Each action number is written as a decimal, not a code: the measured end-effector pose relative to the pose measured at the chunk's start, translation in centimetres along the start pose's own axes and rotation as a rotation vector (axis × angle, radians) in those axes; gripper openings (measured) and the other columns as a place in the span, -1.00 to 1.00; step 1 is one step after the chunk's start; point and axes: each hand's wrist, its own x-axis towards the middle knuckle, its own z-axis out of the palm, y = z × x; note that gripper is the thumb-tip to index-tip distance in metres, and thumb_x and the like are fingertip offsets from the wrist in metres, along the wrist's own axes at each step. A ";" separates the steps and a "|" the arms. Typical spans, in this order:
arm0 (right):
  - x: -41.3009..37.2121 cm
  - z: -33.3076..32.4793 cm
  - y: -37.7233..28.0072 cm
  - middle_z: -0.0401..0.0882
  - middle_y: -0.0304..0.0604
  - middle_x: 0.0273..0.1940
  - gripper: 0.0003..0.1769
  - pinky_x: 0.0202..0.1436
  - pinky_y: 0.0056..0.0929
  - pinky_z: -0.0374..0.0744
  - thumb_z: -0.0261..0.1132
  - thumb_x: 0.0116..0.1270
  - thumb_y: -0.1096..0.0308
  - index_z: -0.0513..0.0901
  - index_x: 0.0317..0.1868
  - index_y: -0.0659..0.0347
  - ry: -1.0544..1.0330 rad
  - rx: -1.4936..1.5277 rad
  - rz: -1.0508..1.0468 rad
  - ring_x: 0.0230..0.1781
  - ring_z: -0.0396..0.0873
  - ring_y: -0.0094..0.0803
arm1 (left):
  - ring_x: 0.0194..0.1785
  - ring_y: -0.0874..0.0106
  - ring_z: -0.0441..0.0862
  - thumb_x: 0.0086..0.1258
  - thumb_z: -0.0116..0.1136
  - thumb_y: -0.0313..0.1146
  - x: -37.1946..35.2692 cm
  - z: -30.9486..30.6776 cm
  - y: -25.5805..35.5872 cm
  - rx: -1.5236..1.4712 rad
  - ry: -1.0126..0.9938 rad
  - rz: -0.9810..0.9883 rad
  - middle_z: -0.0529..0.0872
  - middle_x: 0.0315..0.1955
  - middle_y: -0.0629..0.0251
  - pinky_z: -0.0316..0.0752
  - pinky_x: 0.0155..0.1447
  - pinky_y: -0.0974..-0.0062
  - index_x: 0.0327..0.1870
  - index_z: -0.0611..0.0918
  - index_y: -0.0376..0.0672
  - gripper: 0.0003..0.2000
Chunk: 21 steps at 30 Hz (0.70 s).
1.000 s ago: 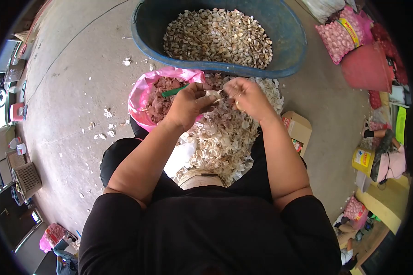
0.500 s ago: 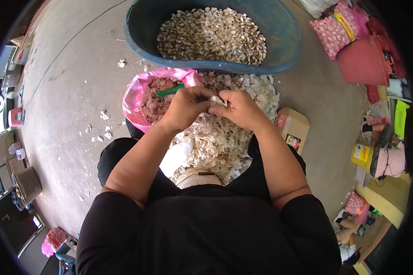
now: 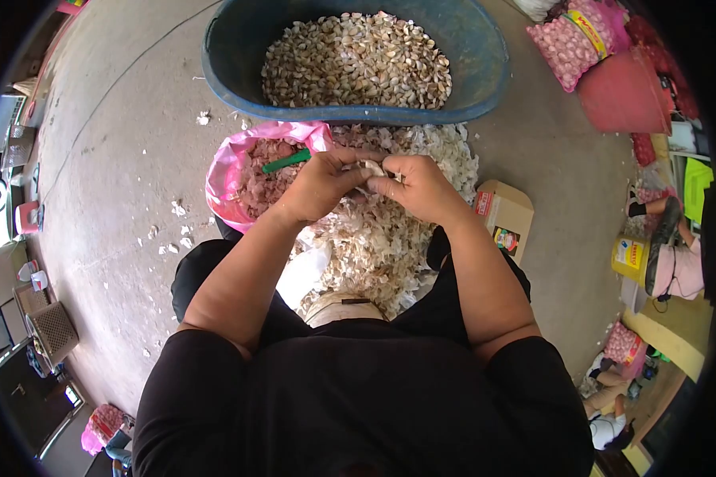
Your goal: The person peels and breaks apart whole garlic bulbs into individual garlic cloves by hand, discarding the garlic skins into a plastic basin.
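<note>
A pale garlic clove [image 3: 371, 167] is pinched between the fingertips of both hands, partly covered by them. My left hand [image 3: 322, 187] is closed on it from the left, and my right hand [image 3: 416, 187] from the other side. Beneath them spreads a heap of papery garlic skins [image 3: 374, 246]. A pink bag [image 3: 219, 179] of reddish-brown skins stands open beside my left hand. Across its contents lies a green, handle-like object [image 3: 286, 161]; its far end is hidden. Beyond the hands, a large blue tub [image 3: 358, 114] holds many garlic cloves [image 3: 358, 63].
To the right lies a cut-open cardboard box [image 3: 513, 211]. Farther right are a net sack of garlic [image 3: 565, 52], a red tub [image 3: 624, 91], a yellow bucket [image 3: 630, 256] and other people. Scraps of skin dot the concrete floor [image 3: 119, 199]. A basket [image 3: 52, 334] stands far left.
The view has shifted slightly, so the tub and bag appear farther left. My fingers have moved a little around the clove, which both hands still hold.
</note>
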 end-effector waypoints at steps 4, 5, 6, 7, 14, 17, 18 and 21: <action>-0.3 -0.1 -0.9 0.36 0.03 -0.72 -0.70 -0.60 -0.34 0.33 0.30 0.02 0.26 0.47 -0.62 0.33 -0.076 -0.141 0.093 -0.73 0.34 -0.19 | -0.26 0.58 0.51 0.27 0.03 -0.49 0.0 -0.3 -0.9 0.224 0.028 0.053 0.58 -0.26 0.30 0.45 -0.20 0.62 -0.08 0.52 -0.34 -0.77; -0.3 0.3 -0.5 0.35 0.04 -0.72 -0.70 -0.60 -0.33 0.32 0.29 0.01 0.26 0.46 -0.63 0.32 -0.030 -0.150 0.046 -0.73 0.34 -0.17 | -0.27 0.58 0.51 0.27 0.02 -0.49 -0.1 0.0 -1.2 0.327 0.087 0.120 0.58 -0.27 0.28 0.45 -0.21 0.62 -0.10 0.53 -0.35 -0.79; -0.3 0.7 -0.3 0.35 0.05 -0.72 -0.70 -0.61 -0.33 0.32 0.29 0.01 0.27 0.46 -0.64 0.32 0.017 -0.158 0.000 -0.73 0.35 -0.15 | -0.28 0.59 0.51 0.28 0.02 -0.49 -0.2 0.2 -1.4 0.430 0.146 0.189 0.58 -0.27 0.27 0.44 -0.22 0.63 -0.12 0.54 -0.37 -0.80; -0.3 1.0 -0.2 0.34 0.06 -0.72 -0.71 -0.61 -0.33 0.32 0.28 0.01 0.28 0.45 -0.64 0.33 0.038 -0.157 -0.010 -0.74 0.34 -0.14 | -0.29 0.59 0.50 0.28 0.02 -0.49 -0.3 0.2 -1.5 0.486 0.183 0.214 0.58 -0.28 0.27 0.43 -0.23 0.64 -0.14 0.54 -0.37 -0.81; 0.3 0.9 -1.1 0.35 0.04 -0.72 -0.73 -0.61 -0.34 0.32 0.26 0.03 0.32 0.45 -0.62 0.36 0.062 0.018 0.103 -0.74 0.30 -0.14 | -0.33 0.60 0.50 0.28 0.04 -0.43 -0.2 0.4 -1.0 0.055 0.231 -0.011 0.57 -0.36 0.32 0.45 -0.27 0.63 -0.10 0.50 -0.31 -0.78; 0.3 0.2 -0.9 0.39 -0.03 -0.69 -0.77 -0.58 -0.36 0.33 0.23 0.10 0.32 0.49 -0.55 0.34 -0.015 -0.022 0.097 -0.72 0.34 -0.29 | -0.37 0.60 0.50 0.28 0.05 -0.40 -0.2 -0.4 -1.0 -0.045 0.104 -0.058 0.56 -0.38 0.34 0.47 -0.30 0.63 -0.07 0.47 -0.28 -0.76; 0.3 0.1 -0.4 0.40 -0.04 -0.69 -0.76 -0.57 -0.36 0.34 0.22 0.11 0.31 0.50 -0.54 0.33 -0.041 -0.087 0.070 -0.71 0.35 -0.33 | -0.39 0.60 0.50 0.28 0.05 -0.39 -0.2 -0.6 -0.9 -0.045 0.063 -0.079 0.56 -0.39 0.35 0.47 -0.31 0.64 -0.06 0.46 -0.27 -0.75; 0.3 0.5 -0.1 0.42 -0.07 -0.67 -0.74 -0.53 -0.35 0.35 0.21 0.15 0.28 0.51 -0.54 0.32 -0.040 -0.190 -0.058 -0.67 0.38 -0.39 | -0.39 0.61 0.50 0.29 0.04 -0.38 -0.3 -0.7 -1.3 0.050 0.030 -0.110 0.55 -0.40 0.37 0.47 -0.30 0.65 -0.15 0.48 -0.25 -0.81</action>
